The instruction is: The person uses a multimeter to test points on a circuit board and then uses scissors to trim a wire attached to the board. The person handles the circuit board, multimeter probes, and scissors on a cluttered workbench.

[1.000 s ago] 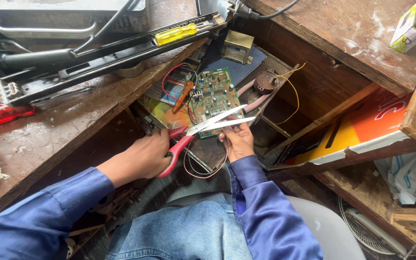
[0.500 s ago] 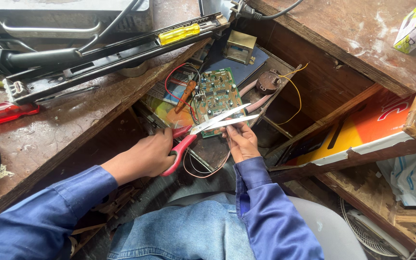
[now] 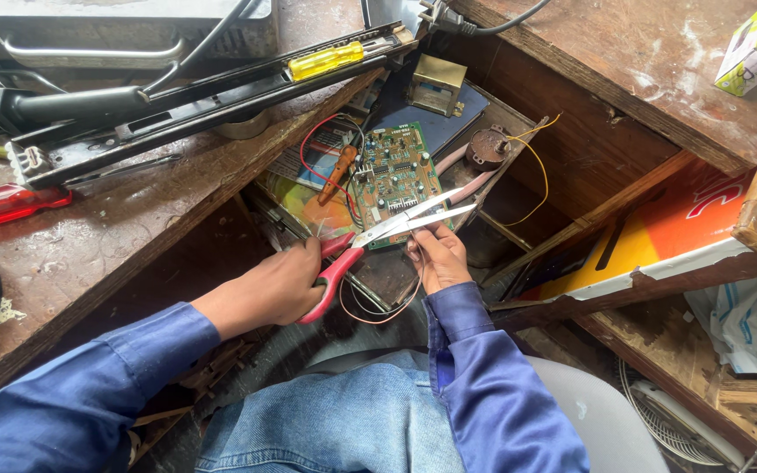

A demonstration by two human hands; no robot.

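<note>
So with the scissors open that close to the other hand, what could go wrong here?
The open scissors in the left hand point at the right hand, whose fingers sit right at the blades and could get nicked. The tips also hover over the green circuit board and could scratch it.

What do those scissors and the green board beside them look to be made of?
Scissors: bright, shiny blades, probably steel; glossy red handles, likely plastic, held in the left hand. Green board: flat lacquered sheet studded with small parts, seemingly a fibreglass-type circuit board. The right hand pinches something thin at the blades.
</note>
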